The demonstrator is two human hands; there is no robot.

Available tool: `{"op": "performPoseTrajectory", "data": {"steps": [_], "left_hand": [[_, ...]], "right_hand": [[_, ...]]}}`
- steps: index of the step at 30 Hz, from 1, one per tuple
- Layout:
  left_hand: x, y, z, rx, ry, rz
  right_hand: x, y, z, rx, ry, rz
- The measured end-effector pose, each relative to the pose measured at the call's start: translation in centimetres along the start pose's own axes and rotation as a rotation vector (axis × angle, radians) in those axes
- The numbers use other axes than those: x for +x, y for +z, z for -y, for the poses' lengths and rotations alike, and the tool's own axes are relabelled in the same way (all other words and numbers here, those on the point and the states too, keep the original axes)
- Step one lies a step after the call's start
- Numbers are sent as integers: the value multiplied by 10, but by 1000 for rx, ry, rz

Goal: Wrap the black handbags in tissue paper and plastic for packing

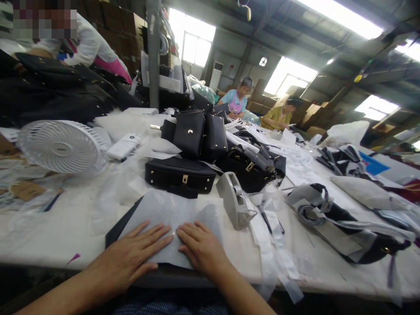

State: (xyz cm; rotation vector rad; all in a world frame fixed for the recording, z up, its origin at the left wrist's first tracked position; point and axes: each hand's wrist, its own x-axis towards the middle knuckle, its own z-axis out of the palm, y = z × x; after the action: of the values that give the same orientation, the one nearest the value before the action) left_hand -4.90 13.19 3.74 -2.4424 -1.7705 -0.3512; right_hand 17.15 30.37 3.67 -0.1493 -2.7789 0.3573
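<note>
A sheet of pale tissue paper (170, 208) lies over a black bag (120, 223) at the near edge of the table. My left hand (134, 249) rests flat on the paper's left half, fingers stretched to the right. On the right half lies my right hand (201, 247), its fingers extended and close to the left fingertips. Most of the bag is hidden beneath the paper; its dark left side and front edge show. Just beyond the paper stands a black handbag (167, 175) with a gold clasp. A grey tape dispenser (234, 201) sits to the right of the paper.
Left stands a white fan (62, 146) beside a white power bank (124, 146). More black handbags (188, 131) are piled behind. Right of the dispenser lie white strips (275, 240) and a partly wrapped bag (348, 232). Several people work farther back, one (95, 43) at upper left.
</note>
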Motion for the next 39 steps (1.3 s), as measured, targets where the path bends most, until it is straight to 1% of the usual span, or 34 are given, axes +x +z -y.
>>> {"op": "performPoseTrajectory", "data": {"steps": [3,5,9,12,14,16,18,21,23,27,31,33,39], "left_hand": [[4,-2,4,56,7,11],[6,-5,7,59,37,44],[12,-20,9,43,91,108],[16,-30,5,-24,106,94],[16,-32,3,-85,117,65],[12,-28,3,-111,120,30],[5,-18,4,-97,110,13],[-4,-2,4,-52,84,16],[-8,4,4,-32,74,13],[-9,5,2,-18,62,9],[-10,6,0,-50,43,7],[-9,7,0,-33,47,2],[-7,10,1,48,77,-45]], "right_hand": [[-2,2,-2,-7,-17,-46],[-4,3,-3,-1,-32,-76],[-6,4,-2,-26,-61,-118],[-8,5,-1,-44,-74,-138],[-8,4,-1,-39,-82,-142],[-8,3,-1,-23,-84,-129],[-6,0,-1,3,-75,-92],[-2,-4,0,31,-43,-17],[0,-5,0,29,-31,5],[-1,-4,0,17,-51,-55],[-4,-4,-2,-1,-120,-133],[-3,-5,-3,-2,-131,-120],[8,-7,-8,6,-89,9]]}}
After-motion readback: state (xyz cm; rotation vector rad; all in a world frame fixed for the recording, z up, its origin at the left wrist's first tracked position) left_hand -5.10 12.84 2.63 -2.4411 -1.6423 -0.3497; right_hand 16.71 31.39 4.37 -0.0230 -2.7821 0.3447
